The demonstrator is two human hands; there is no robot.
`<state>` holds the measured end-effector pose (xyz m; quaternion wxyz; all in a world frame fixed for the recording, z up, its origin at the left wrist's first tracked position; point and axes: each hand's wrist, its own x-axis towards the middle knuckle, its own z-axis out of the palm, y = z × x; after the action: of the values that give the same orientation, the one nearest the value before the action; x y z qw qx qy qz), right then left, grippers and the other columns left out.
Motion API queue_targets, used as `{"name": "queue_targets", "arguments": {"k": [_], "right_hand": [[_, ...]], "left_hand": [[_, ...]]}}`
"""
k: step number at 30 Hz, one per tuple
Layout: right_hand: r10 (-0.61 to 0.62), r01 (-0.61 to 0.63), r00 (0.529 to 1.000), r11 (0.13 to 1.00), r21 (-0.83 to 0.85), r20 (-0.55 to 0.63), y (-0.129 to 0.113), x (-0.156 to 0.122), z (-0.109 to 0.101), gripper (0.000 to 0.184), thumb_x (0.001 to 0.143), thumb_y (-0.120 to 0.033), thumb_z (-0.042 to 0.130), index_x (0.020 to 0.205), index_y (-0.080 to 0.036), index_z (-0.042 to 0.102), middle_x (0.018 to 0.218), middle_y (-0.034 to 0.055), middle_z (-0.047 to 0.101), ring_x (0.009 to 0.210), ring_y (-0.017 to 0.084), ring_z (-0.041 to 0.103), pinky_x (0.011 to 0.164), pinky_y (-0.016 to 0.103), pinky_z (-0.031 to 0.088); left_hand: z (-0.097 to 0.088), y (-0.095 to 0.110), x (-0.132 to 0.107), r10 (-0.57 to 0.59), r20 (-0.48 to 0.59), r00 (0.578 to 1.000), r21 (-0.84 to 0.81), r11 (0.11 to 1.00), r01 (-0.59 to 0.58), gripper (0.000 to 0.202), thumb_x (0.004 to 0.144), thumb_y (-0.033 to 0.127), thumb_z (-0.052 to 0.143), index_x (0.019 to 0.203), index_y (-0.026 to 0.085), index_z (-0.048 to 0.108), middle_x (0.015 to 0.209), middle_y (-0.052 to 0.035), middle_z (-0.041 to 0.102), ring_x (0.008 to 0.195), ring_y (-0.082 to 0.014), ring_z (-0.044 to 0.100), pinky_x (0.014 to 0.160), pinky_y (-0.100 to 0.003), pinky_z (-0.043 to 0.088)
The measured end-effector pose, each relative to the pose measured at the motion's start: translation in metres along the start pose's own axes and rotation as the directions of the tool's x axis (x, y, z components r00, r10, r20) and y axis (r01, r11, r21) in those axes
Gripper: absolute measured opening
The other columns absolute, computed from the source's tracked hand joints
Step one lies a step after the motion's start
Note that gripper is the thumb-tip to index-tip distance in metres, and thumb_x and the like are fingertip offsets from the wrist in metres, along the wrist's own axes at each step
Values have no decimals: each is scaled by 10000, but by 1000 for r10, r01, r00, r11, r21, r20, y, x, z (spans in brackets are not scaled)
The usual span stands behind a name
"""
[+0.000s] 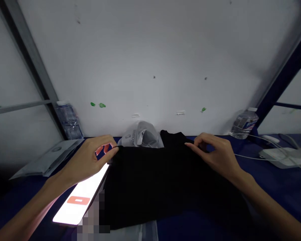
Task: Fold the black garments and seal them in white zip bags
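A black garment [160, 180] lies folded on the dark blue table [278, 190] in front of me. My left hand [90, 159] pinches the garment's far left corner, fingers closed on the cloth. My right hand [215, 152] rests on the garment's far right edge, its fingertips curled and pinching the fabric. A lit phone [81, 195] with a bright screen and an orange button lies on the table just under my left wrist, beside the garment.
A crumpled grey plastic bag [140, 135] sits behind the garment against the white wall. Water bottles stand at the back left [67, 120] and back right [244, 124]. Grey flat packets [48, 157] lie at left; white cables and a white power strip [283, 155] at right.
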<state>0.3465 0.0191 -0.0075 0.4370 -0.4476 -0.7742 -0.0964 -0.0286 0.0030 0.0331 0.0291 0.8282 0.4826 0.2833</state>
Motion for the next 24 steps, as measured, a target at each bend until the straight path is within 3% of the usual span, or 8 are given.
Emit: {"name": "queue_targets", "arguments": {"k": [2, 4, 8, 11, 13, 16, 19, 24], "right_hand": [[25, -26, 999, 1000, -3, -27, 1, 0, -2, 318, 929, -424, 624, 687, -222, 579, 646, 9, 614, 552, 156, 545, 572, 305, 433], [34, -35, 999, 999, -13, -12, 2, 0, -4, 380, 947, -425, 596, 631, -215, 574, 587, 0, 591, 519, 146, 534, 550, 298, 410], [-65, 88, 974, 991, -97, 219, 3, 0, -3, 587, 1000, -425, 485, 463, -205, 402, 428, -33, 414, 394, 103, 383, 470, 293, 311], [-100, 158, 955, 968, -194, 280, 0, -3, 5, 444, 989, -411, 507, 601, -200, 549, 605, 4, 586, 508, 134, 526, 502, 284, 378], [-105, 165, 944, 971, -173, 314, -2, -6, 13, 224, 960, -396, 565, 902, -204, 665, 896, 46, 691, 716, 184, 651, 602, 295, 486], [-110, 173, 910, 977, -126, 399, -4, -11, 23, 329, 926, -354, 619, 1226, -219, 620, 1101, 79, 693, 927, 248, 689, 746, 366, 563], [-100, 156, 883, 984, -85, 459, -4, -14, 26, 244, 931, -229, 588, 1156, -200, 679, 1035, 80, 725, 916, 249, 703, 791, 385, 569], [-61, 48, 899, 998, 41, 433, -2, -7, 18, 172, 936, -201, 574, 1013, -239, 723, 951, 28, 742, 805, 190, 695, 692, 297, 543]], "left_hand": [[-4, 1, -2, 25, -8, 1000, -61, 998, -25, 257, 964, 354, 482, 782, 197, 573, 709, 13, 588, 672, -149, 516, 657, -285, 419], [-6, 0, -5, 96, 108, 989, -188, 979, -75, 352, 957, 391, 482, 677, 191, 558, 647, 12, 571, 634, -142, 496, 642, -283, 410], [-6, -3, -5, 172, 306, 936, -360, 931, -53, 661, 989, 523, 246, 472, 189, 485, 489, 0, 523, 512, -127, 464, 621, -293, 424], [3, -9, -1, 57, 266, 962, -236, 972, 8, 556, 991, 489, 340, 607, 191, 610, 602, 3, 603, 576, -137, 511, 609, -279, 394], [13, -14, 1, -28, 256, 966, -56, 997, 43, 367, 925, 498, 509, 764, 216, 679, 749, 7, 670, 673, -157, 564, 621, -269, 387], [26, -21, 0, -77, 316, 946, 50, 997, 65, 336, 828, 558, 632, 930, 246, 703, 929, -27, 706, 804, -215, 620, 664, -290, 425], [34, -24, -2, -120, 393, 912, 114, 990, 81, 329, 815, 529, 661, 998, 258, 696, 995, -48, 707, 922, -266, 633, 702, -316, 446], [46, -25, -5, -91, 468, 879, 119, 992, 39, 86, 768, 275, 693, 839, 238, 723, 739, -7, 698, 753, -222, 647, 618, -282, 411]]}}
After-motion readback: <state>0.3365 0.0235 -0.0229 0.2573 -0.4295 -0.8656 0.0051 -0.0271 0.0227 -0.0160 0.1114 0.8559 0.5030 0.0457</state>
